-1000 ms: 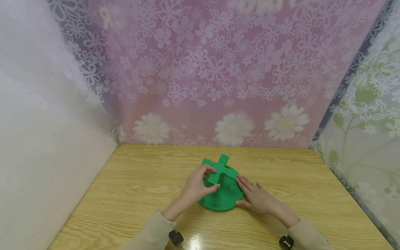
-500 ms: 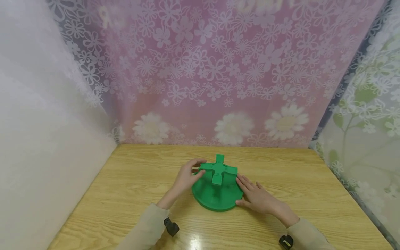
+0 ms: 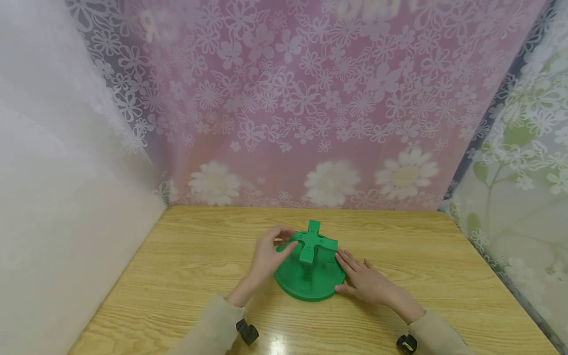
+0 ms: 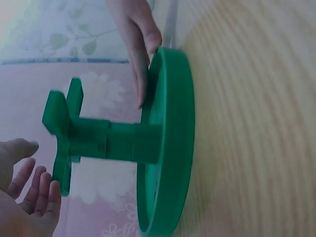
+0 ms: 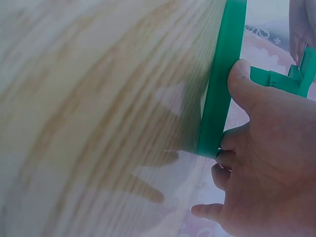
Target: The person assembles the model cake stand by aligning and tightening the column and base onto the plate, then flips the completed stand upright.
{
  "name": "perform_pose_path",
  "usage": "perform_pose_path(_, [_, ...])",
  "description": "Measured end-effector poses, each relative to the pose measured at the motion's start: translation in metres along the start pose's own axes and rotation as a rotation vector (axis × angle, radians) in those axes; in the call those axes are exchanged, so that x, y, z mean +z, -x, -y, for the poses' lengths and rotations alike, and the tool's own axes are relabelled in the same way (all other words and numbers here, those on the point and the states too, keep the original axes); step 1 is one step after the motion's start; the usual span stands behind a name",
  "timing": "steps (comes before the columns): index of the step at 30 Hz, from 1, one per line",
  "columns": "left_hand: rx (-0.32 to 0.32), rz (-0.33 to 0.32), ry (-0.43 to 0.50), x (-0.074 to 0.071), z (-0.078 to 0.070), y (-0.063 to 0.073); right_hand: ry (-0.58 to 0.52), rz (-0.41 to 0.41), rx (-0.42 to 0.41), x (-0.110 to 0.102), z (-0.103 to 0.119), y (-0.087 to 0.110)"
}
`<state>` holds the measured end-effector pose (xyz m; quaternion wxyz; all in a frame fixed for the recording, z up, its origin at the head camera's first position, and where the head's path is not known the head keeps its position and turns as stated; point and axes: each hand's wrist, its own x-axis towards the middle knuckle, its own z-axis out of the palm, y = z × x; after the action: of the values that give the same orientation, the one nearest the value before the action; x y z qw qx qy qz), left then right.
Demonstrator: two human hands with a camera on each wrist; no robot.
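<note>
A green plastic stand has a round base (image 3: 306, 292) flat on the table, a short upright column (image 4: 121, 140) and a four-armed cross top (image 3: 312, 240) with small dark marks on its arms. My left hand (image 3: 265, 254) is at the cross's left arm. In the left wrist view its fingertips touch that arm's end, while the thumb stands apart from the arm. My right hand (image 3: 370, 285) rests against the base's right rim with its fingers extended. Its thumb (image 5: 240, 74) presses the outer edge in the right wrist view.
The wooden table (image 3: 191, 256) runs back to a pink floral curtain (image 3: 284, 148). A pale sheet (image 3: 80, 172) hangs at the left and a flowered one (image 3: 523, 197) at the right. Small black devices sit on both cuffs, such as the left device (image 3: 247, 332).
My left hand has moved from the cross's front arm to its left arm, and the cross now stands at a slightly different angle. The right hand and the base have stayed in place.
</note>
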<state>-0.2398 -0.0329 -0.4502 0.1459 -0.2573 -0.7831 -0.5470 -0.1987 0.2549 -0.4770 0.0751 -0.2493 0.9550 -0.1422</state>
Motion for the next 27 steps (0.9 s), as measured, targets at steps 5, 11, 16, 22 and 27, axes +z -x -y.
perform_pose_path(5, [-0.013,0.056,-0.016,0.011,-0.01,0.011,0.018,-0.048,-0.034,0.004,-0.005,-0.001])
perform_pose_path(11, [-0.051,0.104,-0.11,0.019,-0.015,0.015,0.02,-0.028,-0.007,0.002,-0.003,-0.001])
perform_pose_path(16, [-0.038,0.12,-0.116,0.019,-0.011,0.017,0.008,-0.02,-0.008,0.002,-0.001,-0.001])
perform_pose_path(22, [-0.065,0.115,-0.073,0.01,-0.003,0.017,0.02,-0.073,-0.043,0.009,-0.008,-0.001])
perform_pose_path(27, [-0.067,0.095,-0.049,0.001,0.003,0.014,0.014,-0.079,-0.058,0.011,-0.01,-0.001])
